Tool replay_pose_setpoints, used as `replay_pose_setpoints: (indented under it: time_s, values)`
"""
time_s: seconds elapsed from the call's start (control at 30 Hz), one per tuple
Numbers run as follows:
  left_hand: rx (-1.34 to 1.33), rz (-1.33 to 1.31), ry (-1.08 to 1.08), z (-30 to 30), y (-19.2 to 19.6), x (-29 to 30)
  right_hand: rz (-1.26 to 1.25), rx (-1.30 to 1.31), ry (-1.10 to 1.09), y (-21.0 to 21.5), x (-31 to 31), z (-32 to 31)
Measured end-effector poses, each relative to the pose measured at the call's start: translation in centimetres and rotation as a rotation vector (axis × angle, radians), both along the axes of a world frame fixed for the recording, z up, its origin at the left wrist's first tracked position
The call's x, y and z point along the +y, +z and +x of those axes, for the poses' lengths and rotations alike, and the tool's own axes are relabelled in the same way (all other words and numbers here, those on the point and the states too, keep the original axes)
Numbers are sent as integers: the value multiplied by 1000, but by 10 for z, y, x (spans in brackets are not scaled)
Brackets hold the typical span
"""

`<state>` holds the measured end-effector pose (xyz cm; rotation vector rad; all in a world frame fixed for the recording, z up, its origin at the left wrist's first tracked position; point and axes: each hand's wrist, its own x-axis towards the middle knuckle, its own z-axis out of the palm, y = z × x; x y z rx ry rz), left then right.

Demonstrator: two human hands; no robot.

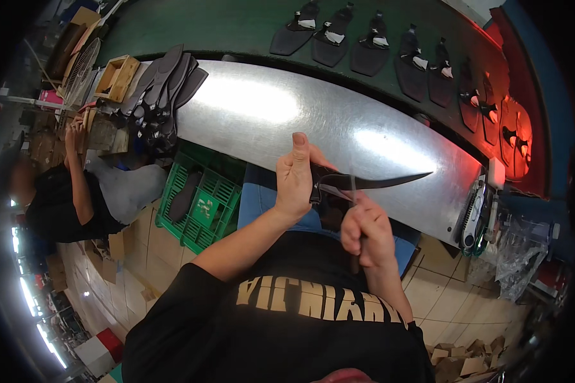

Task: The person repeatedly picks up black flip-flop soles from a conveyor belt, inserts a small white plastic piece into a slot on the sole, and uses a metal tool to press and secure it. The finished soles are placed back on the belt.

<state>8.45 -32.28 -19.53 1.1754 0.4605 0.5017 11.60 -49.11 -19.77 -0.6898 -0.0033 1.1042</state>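
My left hand [294,182], thumb raised, grips one end of a black sandal-like shoe [380,181]. It is seen edge-on, with a thin curved sole whose tip points right and shiny black parts near my fingers. My right hand [369,233] is closed just below the sole, around a thin stick-like tool [355,263]. The tool's upper part is a pale blur crossing the sole, so its kind cannot be made out. Both hands are over my lap, at the near edge of a shiny metal table [319,121].
Several similar black shoes stand on a green belt [236,32] beyond the table, reddish light at its right. More black shoes [163,96] are piled left, above a green crate [201,204] holding a dark sole. A utility knife [473,220] lies right. Another person [76,198] sits left.
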Motion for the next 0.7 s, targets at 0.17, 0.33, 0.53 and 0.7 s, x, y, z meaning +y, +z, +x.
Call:
replay_pose_setpoints:
  time_s: [0.17,0.33,0.53,0.7]
  values:
    - [28,42,18,-3,2,6,-133,-260,129,10,-8,8]
    - [-29,228,-31,-9,6,8,-527,-1293,-153,9,7,-4]
    - [19,152,-27,-3,19,7,-524,-1552,-204,17,13,-8]
    - [-2,124,20,3,21,8,-531,-1561,-204,24,15,-13]
